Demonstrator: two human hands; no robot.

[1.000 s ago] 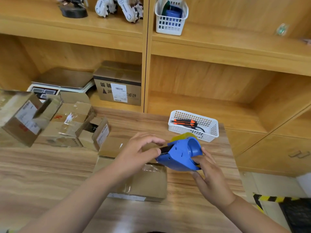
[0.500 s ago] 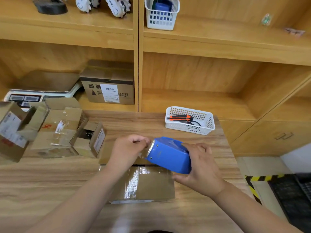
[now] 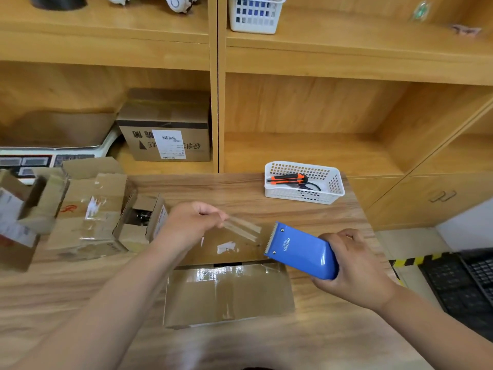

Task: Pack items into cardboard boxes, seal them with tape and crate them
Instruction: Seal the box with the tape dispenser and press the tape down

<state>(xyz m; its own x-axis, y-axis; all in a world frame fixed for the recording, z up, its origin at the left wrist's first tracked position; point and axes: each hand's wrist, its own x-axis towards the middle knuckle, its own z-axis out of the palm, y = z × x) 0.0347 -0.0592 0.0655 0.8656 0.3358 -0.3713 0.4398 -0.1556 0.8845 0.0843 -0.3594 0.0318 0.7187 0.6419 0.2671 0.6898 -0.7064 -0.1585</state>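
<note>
We pulled the tape dispenser (image 3: 298,251), gripped in our right hand (image 3: 352,265), rightward from our left hand (image 3: 190,222), which pinched the tape (image 3: 242,228), its toothed end pointing left.

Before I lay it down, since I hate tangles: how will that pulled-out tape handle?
The tape strip, stretched thin and clear from the left hand to the blue dispenser, is probably floppy and nearly weightless. It looks creased lengthwise, so slack would likely let it stick to itself.

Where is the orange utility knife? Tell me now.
In the head view, the orange utility knife lies inside the white basket at the far right of the table, beyond the blue tape dispenser.
</note>
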